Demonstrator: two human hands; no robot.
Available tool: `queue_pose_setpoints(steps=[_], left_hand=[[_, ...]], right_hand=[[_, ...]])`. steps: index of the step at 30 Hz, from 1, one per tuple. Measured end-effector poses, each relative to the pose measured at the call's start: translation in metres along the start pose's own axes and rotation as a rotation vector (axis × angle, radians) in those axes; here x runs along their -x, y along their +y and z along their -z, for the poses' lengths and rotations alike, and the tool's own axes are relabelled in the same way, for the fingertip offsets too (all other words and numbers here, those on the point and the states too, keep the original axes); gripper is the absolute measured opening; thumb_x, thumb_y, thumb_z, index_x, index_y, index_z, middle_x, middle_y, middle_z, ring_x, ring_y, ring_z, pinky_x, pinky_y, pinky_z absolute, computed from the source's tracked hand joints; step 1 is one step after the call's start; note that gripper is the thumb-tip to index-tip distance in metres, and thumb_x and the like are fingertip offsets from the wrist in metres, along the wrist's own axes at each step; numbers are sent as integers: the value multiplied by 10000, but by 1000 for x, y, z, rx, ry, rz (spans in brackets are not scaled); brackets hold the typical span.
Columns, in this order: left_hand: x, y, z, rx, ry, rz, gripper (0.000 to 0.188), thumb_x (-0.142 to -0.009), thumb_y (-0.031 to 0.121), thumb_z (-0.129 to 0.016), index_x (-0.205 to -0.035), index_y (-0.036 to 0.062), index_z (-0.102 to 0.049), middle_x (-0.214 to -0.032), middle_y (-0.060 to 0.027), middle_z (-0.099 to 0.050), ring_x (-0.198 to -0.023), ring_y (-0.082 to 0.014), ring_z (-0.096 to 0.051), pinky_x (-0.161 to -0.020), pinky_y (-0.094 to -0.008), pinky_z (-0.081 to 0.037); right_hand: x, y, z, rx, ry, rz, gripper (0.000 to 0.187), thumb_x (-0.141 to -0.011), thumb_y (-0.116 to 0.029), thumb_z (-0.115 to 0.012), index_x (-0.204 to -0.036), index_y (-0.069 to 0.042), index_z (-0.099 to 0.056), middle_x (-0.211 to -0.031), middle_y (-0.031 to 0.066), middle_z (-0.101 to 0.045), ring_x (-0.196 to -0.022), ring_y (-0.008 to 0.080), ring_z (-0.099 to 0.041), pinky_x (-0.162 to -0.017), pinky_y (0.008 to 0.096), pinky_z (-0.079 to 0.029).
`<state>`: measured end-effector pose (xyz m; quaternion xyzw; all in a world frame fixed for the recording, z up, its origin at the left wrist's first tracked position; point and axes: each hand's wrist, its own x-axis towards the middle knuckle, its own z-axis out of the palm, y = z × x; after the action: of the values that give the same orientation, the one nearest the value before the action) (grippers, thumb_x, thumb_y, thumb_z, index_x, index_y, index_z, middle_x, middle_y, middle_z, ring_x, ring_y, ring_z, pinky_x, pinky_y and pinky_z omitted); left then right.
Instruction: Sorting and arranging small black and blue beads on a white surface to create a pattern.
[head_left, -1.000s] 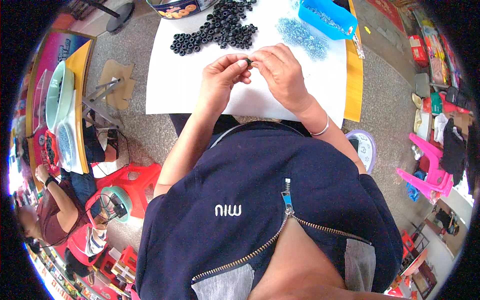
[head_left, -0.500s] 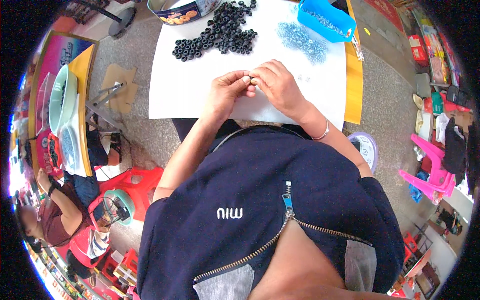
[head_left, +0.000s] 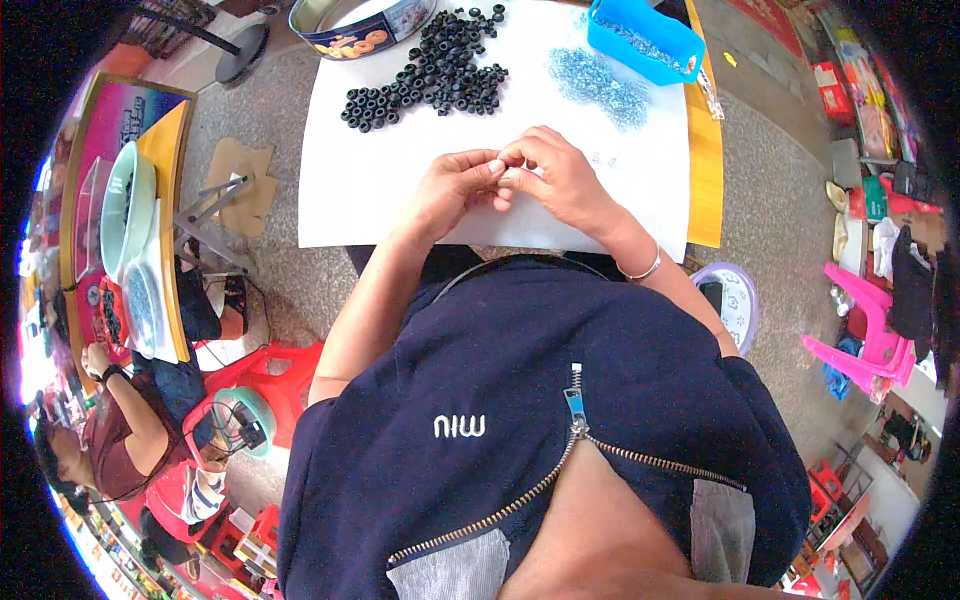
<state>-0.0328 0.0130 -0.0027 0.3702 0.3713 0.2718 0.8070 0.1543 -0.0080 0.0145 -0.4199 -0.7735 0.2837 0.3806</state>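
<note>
My left hand and my right hand meet over the near part of the white-topped table. Thumbs and fingertips of both are pinched together, and whatever lies between them is too small or covered to make out. Beyond my left hand spreads a heap of small black ring-shaped parts. Farther right lies a scatter of tiny clear bluish pieces. Several more tiny clear pieces rest just right of my right hand.
At the far edge stand a round tin and a blue plastic basket holding clear pieces. Left is another table with a pale green basin; a person sits there. A pink stool and a lilac-rimmed basin are at right.
My fingers have shifted slightly against each other, the right thumb and fingertips closing over the joint between the hands. The piles keep their shape; the whole view has moved a little.
</note>
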Motion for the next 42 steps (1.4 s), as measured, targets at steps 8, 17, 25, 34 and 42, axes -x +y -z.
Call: queue_pose_setpoints(steps=[8, 17, 25, 34, 42], left_hand=[[0, 0, -2, 224, 170, -209, 291, -976, 195, -480, -1135, -43, -533, -805, -14, -503, -590, -62, -384, -539, -208, -382], [0, 7, -9, 218, 208, -321, 281, -978, 190, -470, -1127, -42, -529, -806, -33, -506, -613, -75, -420, -556, -223, -400], [-6, 1, -25, 41, 142, -262, 356, -977, 172, -466, -1268, -32, -488, -1065, -102, -611, -929, -156, -611, -799, -292, -523], [4, 14, -15, 119, 120, -218, 413, -972, 174, -467, -1329, -27, -410, -1075, -160, -615, -870, -190, -624, -787, -321, -520], [11, 3, -2, -18, 243, -212, 275, -949, 149, -518, -1161, -20, -562, -930, -85, -641, -741, -138, -595, -704, -272, -496]], right_hand=[[6, 2, 7, 2, 82, -200, 117, -826, -104, -642, -900, -16, -662, -864, 72, -620, -774, 163, -574, -680, 278, -456], [7, -2, 3, 10, 93, -164, 107, -823, -90, -637, -894, -12, -656, -862, 81, -620, -780, 190, -579, -688, 293, -461], [-14, -10, 4, 269, 205, 127, 199, -762, -130, -623, -948, -63, -606, -893, 107, -580, -841, 295, -536, -763, 397, -409], [-62, 17, 35, 240, 212, 116, 159, -784, -155, -627, -912, -60, -626, -887, 116, -621, -898, 300, -568, -801, 412, -431], [-183, 43, 126, 619, 617, 194, 277, -796, -173, -591, -1037, -42, -626, -897, 173, -617, -898, 362, -560, -799, 435, -448]])
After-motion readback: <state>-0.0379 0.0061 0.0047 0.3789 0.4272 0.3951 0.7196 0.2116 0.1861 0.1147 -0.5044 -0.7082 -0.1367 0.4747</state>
